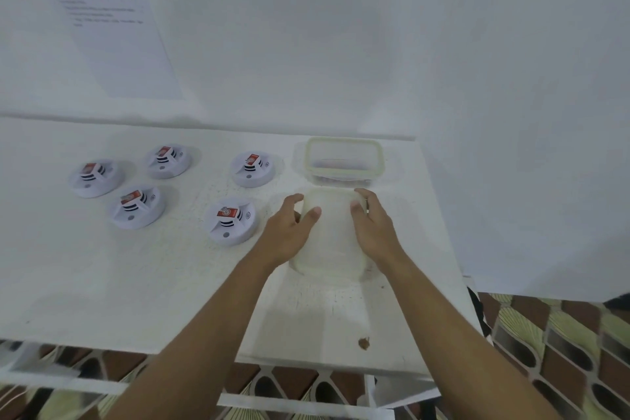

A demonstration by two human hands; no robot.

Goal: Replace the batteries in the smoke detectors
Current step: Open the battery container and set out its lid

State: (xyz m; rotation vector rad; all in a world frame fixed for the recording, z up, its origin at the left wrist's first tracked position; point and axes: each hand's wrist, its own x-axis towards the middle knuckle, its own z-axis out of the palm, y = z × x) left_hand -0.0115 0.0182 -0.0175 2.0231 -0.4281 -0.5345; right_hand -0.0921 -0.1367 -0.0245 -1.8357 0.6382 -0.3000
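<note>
Five smoke detectors (96, 178) sit left to centre on your counter (102, 283), a red battery (227, 213) on each; fitted or loose, can't tell. Your left hand (289, 235) and right hand (373, 228) grip the white lid (332, 239) by its sides, open tub (344, 160) just behind. Likely early: swaps still ahead.

Station is a plain indoor room, more home than workshop: bare white wall (341, 27), with a worn white desk (102, 283), paint cracked, set against it. A printed sheet (112, 27) is fixed to the wall above the smoke detectors (231, 220) on the desk. Floor (562, 351) is patterned tile, brown and pale green.
</note>
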